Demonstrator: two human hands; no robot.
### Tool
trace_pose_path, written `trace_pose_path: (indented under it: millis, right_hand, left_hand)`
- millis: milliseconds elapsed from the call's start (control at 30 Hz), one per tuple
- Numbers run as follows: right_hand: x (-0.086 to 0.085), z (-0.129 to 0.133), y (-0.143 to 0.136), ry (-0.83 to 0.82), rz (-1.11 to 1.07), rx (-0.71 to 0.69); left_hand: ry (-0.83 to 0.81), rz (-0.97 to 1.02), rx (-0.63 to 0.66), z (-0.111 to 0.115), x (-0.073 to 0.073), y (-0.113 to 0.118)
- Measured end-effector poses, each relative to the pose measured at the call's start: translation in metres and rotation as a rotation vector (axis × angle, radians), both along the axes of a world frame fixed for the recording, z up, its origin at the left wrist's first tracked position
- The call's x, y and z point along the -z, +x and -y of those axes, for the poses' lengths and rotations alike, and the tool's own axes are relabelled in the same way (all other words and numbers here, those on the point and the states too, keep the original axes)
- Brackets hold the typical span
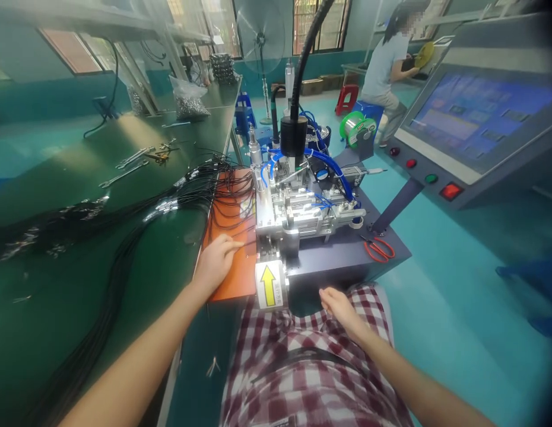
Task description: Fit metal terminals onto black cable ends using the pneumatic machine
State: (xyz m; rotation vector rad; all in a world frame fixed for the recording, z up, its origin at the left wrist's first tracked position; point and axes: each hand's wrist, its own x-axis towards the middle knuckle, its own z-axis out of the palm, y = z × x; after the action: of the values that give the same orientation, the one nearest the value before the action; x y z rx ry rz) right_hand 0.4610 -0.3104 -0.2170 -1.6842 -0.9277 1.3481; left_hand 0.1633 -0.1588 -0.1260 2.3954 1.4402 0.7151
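Note:
My left hand (219,262) rests over the orange board (234,284), with thumb and forefinger pinched on a thin black cable (250,242) at the edge of the machine. The cable's end at the machine is too small to make out. Several more black cables (229,198) lie across the board, their ends along the machine's left side. Above my lap, my right hand (340,307) is curled closed, apart from the machine, with nothing visible in it. Between the hands sits the metal machine (303,216) with blue air tubes; a yellow arrow label (269,286) marks its front cover.
Cable bundles (124,255) and wrenches (124,172) lie on the green table (44,314) at left. Red-handled scissors (380,250) lie on the machine base. A control screen (476,118) stands at right, near a solder wire spool (358,128). Another person (387,71) sits behind.

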Motion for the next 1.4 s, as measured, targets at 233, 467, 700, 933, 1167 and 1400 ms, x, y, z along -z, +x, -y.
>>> trace_pose_path:
  millis: [233,467,700,933,1167,1400]
  right_hand:
    - [-0.004,0.01,0.0,-0.038,-0.014,-0.043]
    - [-0.011,0.025,0.002,-0.033,0.005,-0.146]
    - [-0.056,0.027,-0.067,-0.11,-0.144,-0.567]
    - [-0.086,0.008,-0.164,-0.329,-0.547,-0.779]
    - [-0.156,-0.028,-0.101,0.078,-0.041,-0.713]
    - [-0.143,-0.062,-0.043,0.18,0.011,-0.314]
  left_hand:
    - [0.009,-0.022,-0.088,-0.038,0.005,0.008]
    - [0.021,-0.064,-0.043,-0.028,-0.001,0.007]
    - [-0.08,-0.076,0.061,-0.008,-0.016,-0.006]
    - [-0.255,-0.188,0.378,0.065,-0.075,-0.049]
    - [-0.043,-0.302,0.509,0.074,-0.075,-0.021]
    - [-0.191,-0.129,0.394,0.045,-0.062,0.048]
